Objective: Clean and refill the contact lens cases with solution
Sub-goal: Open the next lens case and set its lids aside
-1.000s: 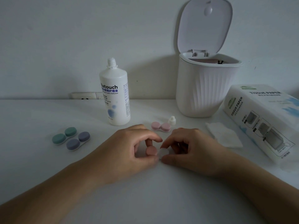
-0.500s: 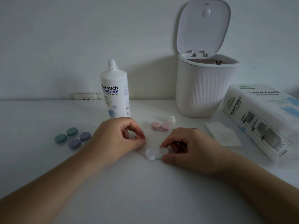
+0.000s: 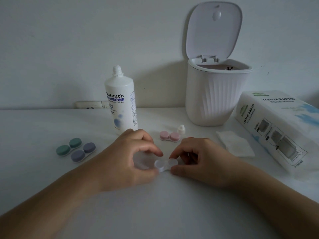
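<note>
translucent white plastic lens case [image 3: 166, 164] lies on the white table [image 3: 155, 204] between both hands, with no caps on its two wells. the right hand [image 3: 198, 159] pinches its right well between fingertip and thumb. the left hand [image 3: 127, 157] curls around its left well, fingertips touching it. behind stand the white solution bottle [image 3: 120, 102], uncapped, and a pink lens case [image 3: 169, 135].

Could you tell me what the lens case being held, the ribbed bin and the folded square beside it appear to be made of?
The lens case looks like translucent white plastic: light passes through its wells. The ribbed bin looks like matte white moulded plastic, with even fluting and a hinged lid. The folded square seems soft tissue or cotton; its surface is fuzzy and layered.
</note>
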Motion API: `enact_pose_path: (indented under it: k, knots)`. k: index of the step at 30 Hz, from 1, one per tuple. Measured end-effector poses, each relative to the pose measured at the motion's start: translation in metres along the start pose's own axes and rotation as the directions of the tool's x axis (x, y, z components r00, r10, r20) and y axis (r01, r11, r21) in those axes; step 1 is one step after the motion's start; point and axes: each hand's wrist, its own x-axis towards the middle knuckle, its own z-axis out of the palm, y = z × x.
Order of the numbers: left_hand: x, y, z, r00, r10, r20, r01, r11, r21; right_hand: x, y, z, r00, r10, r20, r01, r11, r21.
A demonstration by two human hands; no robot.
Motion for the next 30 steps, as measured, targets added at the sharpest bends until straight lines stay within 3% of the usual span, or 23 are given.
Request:
enact_pose_path:
  k: [13, 17, 21, 25, 28, 30]
  knots:
    - [0.006, 0.001, 0.008, 0.998, -0.034, -0.048, 0.032, 0.999, -0.029, 0.0, 0.001, 0.0, 0.999, -0.009, -0.05, 0.01, 1.0, 0.019]
    - [0.006, 0.002, 0.006, 0.997, -0.06, -0.056, 0.057, 0.997, -0.049, -0.007, 0.003, -0.018, 0.968, 0.014, -0.25, -0.015, 1.0, -0.001]
    - [0.006, 0.003, 0.004, 0.995, -0.062, -0.075, 0.057, 0.996, -0.074, -0.013, 0.019, -0.051, 0.88, 0.108, -0.462, -0.218, 0.957, -0.192]
    - [0.006, 0.004, 0.003, 0.994, -0.055, -0.093, 0.047, 0.996, -0.082, -0.023, 0.032, -0.066, 0.874, 0.324, -0.361, -0.463, 0.78, -0.421]
    - [0.006, 0.004, 0.003, 0.993, -0.054, -0.106, 0.045, 0.996, -0.082, -0.027, 0.035, -0.062, 0.89, 0.385, -0.244, -0.454, 0.707, -0.543]
    - [0.006, 0.003, 0.002, 0.992, -0.052, -0.117, 0.043, 0.996, -0.077, -0.028, 0.038, -0.059, 0.895, 0.384, -0.229, -0.445, 0.712, -0.543]
